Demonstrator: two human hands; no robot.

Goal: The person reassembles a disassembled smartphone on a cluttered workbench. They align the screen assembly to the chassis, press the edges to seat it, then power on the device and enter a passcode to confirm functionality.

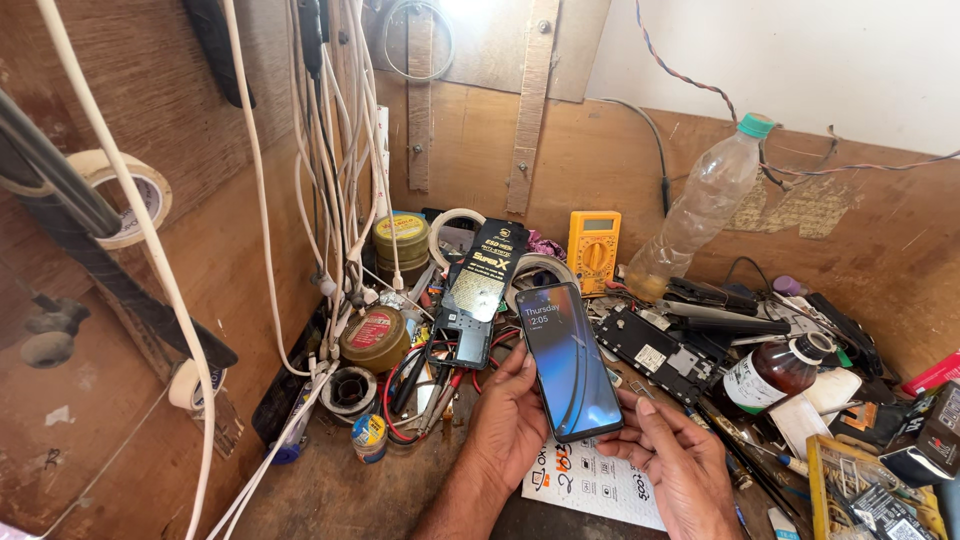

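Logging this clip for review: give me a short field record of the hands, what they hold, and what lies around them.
setting: cluttered wooden workbench
left hand: grips the phone's left edge
right hand: supports the phone's lower right corner
phone: tilted, screen lit, facing up
behind phone: yellow meter, plastic bottle leaning on the wall
right side: brown glass bottle
left side: white cables hanging, round tin
under hands: printed white card

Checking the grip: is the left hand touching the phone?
Touching. The head view shows the left hand with its thumb on the left edge of the lit phone.
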